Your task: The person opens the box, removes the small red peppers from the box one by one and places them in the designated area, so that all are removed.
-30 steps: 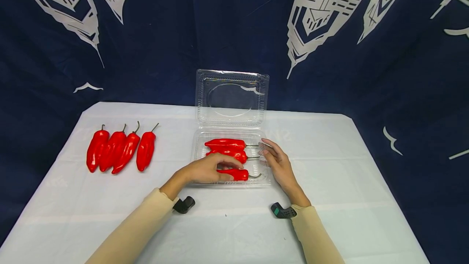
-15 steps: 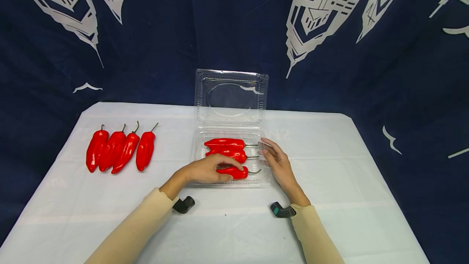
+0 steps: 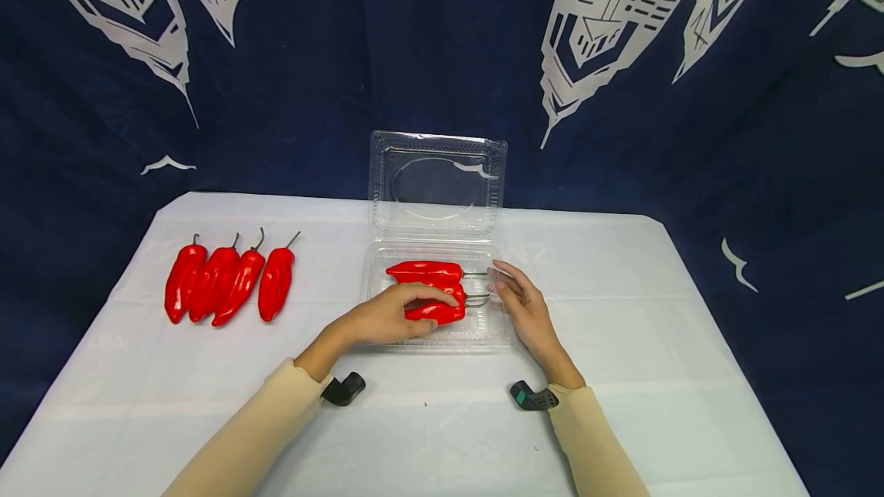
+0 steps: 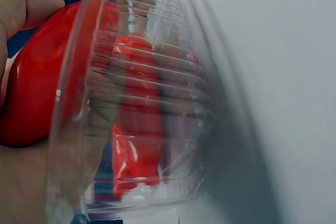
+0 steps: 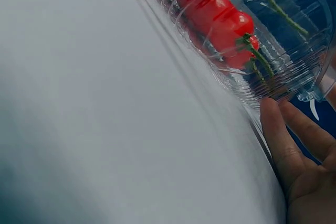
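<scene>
Head view: the left hand [image 3: 383, 314] gripped a red pepper [image 3: 443, 314] beside two more peppers [image 3: 424, 271] inside a clear container [image 3: 476, 337]. Left wrist: that hand enclosed the pepper. Right wrist: the right hand [image 5: 307, 166], ungripping, touched the container with fairly straight fingers [image 5: 278, 135].

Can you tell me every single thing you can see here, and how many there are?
Table cover: one, white, across the middle and front
Backdrop cloth: one, navy with white prints, behind the table cover
Plastic box: one, clear, mid-table, lid standing open
Loose chili peppers: four, red, on the left
Boxed chili peppers: three, red, inside the box
Specks: two, dark, near the front, too small to name
Sleeves: two, beige, at the front
Wrist cameras: two, black, at the sleeve ends
Left hand: one, bare, holding the nearest boxed pepper
Right hand: one, bare, at the box's right end
</scene>
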{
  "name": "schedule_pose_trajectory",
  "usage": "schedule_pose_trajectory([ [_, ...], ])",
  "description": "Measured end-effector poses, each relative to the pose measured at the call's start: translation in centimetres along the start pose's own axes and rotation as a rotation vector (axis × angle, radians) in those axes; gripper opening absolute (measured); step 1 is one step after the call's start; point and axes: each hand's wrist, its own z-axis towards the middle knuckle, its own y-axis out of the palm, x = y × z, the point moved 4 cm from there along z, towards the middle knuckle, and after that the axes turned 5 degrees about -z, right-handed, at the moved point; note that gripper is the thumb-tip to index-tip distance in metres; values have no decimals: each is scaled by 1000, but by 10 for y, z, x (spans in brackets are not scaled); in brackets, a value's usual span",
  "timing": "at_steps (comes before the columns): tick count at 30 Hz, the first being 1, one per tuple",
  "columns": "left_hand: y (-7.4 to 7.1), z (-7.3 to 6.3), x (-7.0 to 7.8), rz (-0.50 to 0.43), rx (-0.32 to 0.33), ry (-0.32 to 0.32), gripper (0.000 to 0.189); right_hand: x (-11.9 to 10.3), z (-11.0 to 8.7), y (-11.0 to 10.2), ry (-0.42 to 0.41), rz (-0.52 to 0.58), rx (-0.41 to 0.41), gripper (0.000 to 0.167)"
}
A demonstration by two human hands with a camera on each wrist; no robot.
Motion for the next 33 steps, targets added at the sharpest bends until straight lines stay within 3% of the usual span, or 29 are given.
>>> schedule_pose_trajectory([
  [9,-9,-15,8,-5,107,71,41,0,0,2,3,2,10,42],
  [22,-27,-43,11,-87,214,25,48,1,0,1,9,-4,11,42],
  [33,-41,-65,8,-42,343,7,48,0,0,2,8,-20,10,42],
])
